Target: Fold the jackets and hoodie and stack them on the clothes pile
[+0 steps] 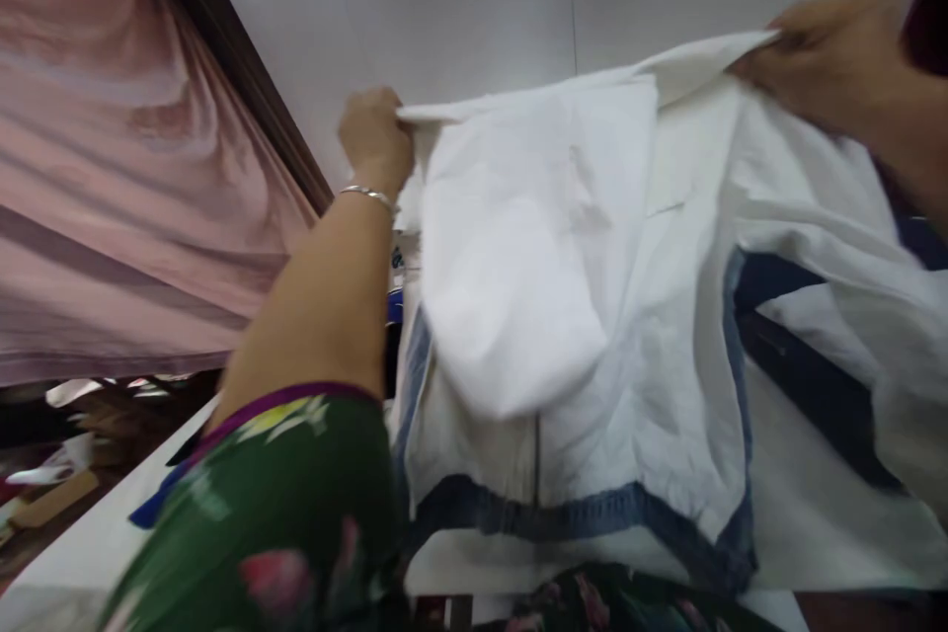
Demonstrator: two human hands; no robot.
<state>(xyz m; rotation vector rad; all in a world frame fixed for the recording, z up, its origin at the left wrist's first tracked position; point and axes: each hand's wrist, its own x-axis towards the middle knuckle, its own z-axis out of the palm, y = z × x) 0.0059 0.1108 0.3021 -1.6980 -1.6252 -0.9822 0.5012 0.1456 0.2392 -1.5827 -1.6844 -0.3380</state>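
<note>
A white garment (pixel 688 316) with blue denim-like edging along its lower border is stretched between my two hands. At its upper left corner, my left hand (pixel 377 138) is closed on the edge. My right hand (pixel 836 69), blurred, grips the upper right corner. From the raised edge a rounded white flap (pixel 511 247) hangs over the middle of the garment; I cannot tell whether it is a hood. A dark vertical line runs below the flap. The lower part of the garment comes down over the white table (pixel 807 533). Fingertips of both hands are mostly hidden by the cloth.
Pink cloth (pixel 133 158) hangs on the left beside a pale panelled wall (pixel 459 0). Dark navy cloth (pixel 807 385) and more white fabric lie at the right. A blue piece (pixel 152 504) pokes out near my left sleeve. Blurred clutter (pixel 66 474) sits at lower left.
</note>
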